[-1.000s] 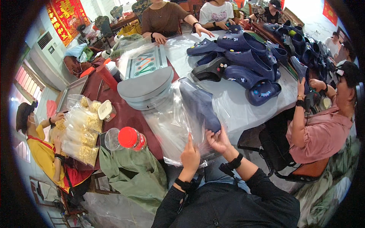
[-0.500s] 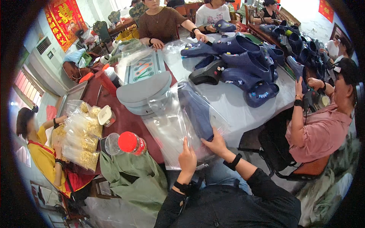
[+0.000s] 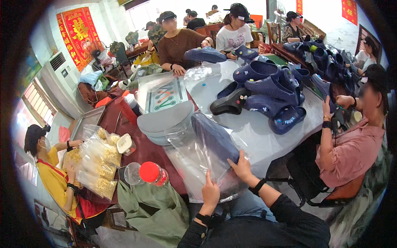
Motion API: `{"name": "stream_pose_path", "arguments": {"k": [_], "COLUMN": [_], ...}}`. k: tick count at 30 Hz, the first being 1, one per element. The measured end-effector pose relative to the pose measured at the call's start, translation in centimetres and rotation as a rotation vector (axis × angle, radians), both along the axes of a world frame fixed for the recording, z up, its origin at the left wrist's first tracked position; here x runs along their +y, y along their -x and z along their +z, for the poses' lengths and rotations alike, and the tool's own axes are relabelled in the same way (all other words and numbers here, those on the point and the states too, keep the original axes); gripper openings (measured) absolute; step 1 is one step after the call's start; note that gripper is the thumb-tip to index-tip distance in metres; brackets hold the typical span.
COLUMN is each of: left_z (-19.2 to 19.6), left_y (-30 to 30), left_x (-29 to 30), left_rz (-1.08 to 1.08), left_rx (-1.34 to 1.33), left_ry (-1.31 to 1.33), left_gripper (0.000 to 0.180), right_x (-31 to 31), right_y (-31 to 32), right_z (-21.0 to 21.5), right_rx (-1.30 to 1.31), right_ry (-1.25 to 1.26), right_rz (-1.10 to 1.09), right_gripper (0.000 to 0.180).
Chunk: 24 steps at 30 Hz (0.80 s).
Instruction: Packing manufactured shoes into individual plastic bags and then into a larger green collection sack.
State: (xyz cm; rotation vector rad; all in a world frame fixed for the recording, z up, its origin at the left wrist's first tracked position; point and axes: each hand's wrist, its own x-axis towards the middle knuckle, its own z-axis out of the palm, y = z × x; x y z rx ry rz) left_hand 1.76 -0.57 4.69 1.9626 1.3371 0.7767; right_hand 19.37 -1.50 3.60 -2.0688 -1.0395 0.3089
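A navy clog [image 3: 211,134] lies sole up inside a clear plastic bag [image 3: 240,142], its far end angled toward the grey containers. My right hand [image 3: 241,166] grips the clog's near end through the bag. My left hand [image 3: 210,192] is closed at the bag's near edge, index finger extended along the plastic; its other fingers are partly hidden. More clear bags [image 3: 182,144] lie flat beneath and left of the clog. Beyond it is a pile of navy clogs [image 3: 269,101] with small charms, and a black clog [image 3: 228,104] beside them.
Stacked grey curved containers [image 3: 165,122] and a printed tray [image 3: 167,97] stand at left. A red-lidded jar [image 3: 154,172] and green cloth [image 3: 153,206] are nearer me. Filled bags [image 3: 101,165] lie before a yellow-clad person. Another person sits close on my right.
The view has tilted up slightly, shifting the scene. The person across has lifted a navy clog off the pile. My hands stay at the bagged clog, the right fingers slightly more raised.
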Motion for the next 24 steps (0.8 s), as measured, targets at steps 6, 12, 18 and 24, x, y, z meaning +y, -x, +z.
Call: {"name": "stream_pose_path", "arguments": {"k": [6, 12, 18, 24], "left_z": [-0.6, -0.7, -1.2, -1.2], "left_y": [-0.1, -0.3, -0.7, -1.5], "left_x": [0.4, 0.0, 0.0, 0.7], "left_rz": [-0.006, 0.047, 0.008, -0.026], "left_rx": [-0.059, -0.042, 0.019, -0.010], "left_ry": [0.009, 0.022, -0.004, 0.002], "left_gripper": [0.054, 0.056, 0.051, 0.040], "right_x": [0.6, 0.2, 0.3, 0.9], "right_y": [0.3, -0.8, -2.1, -1.9], "right_z": [-0.3, -1.6, -2.1, -0.7], "right_rx": [0.011, 0.055, -0.061, 0.014], "right_ry": [-0.107, -0.190, -0.209, -0.203], "right_rz": [-0.039, 0.065, 0.088, -0.002], "right_gripper": [0.067, 0.075, 0.081, 0.074]}}
